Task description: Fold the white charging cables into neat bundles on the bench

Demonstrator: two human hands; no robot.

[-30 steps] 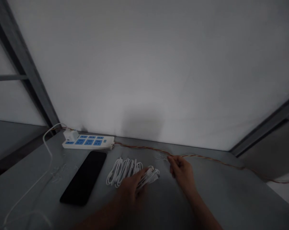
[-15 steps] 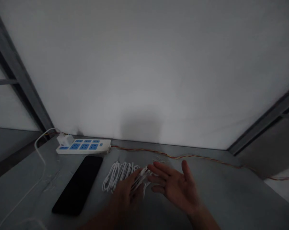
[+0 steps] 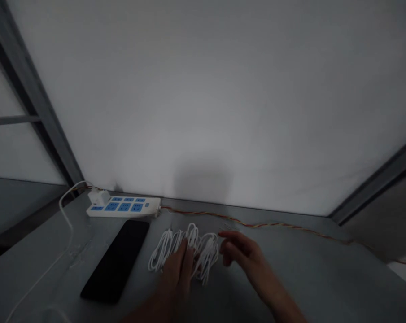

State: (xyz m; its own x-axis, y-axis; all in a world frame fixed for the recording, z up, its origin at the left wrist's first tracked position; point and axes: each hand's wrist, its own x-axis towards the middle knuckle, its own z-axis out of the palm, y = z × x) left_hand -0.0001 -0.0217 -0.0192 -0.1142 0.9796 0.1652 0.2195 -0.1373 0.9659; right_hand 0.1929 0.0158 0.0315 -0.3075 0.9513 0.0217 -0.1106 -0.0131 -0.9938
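White charging cables (image 3: 207,253) are lying in one loose, looped bundle on the bench (image 3: 273,287), near the middle of my view. Scanning from my remote station, left to right, I am following one thin white cord (image 3: 66,220) running along the bench's left side up to one white plug adapter (image 3: 98,196), which is sitting in one power strip (image 3: 124,209) with seven blue socket faces. One black smartphone (image 3: 115,262) is lying just below the strip. Next, the left hand (image 3: 176,273) is resting on the bundle, its fingers (image 3: 185,255) together on the loops, though I cannot tell whether they are gripping. The plug ends it was pinching a moment ago are dropping out of sight, and the loops are spreading wider; I cannot count the cables. The right hand (image 3: 245,255) is hovering just beside the bundle, its fingers slightly curled and holding nothing. One twisted orange-and-yellow wire (image 3: 256,225) is trailing rightward from the strip.
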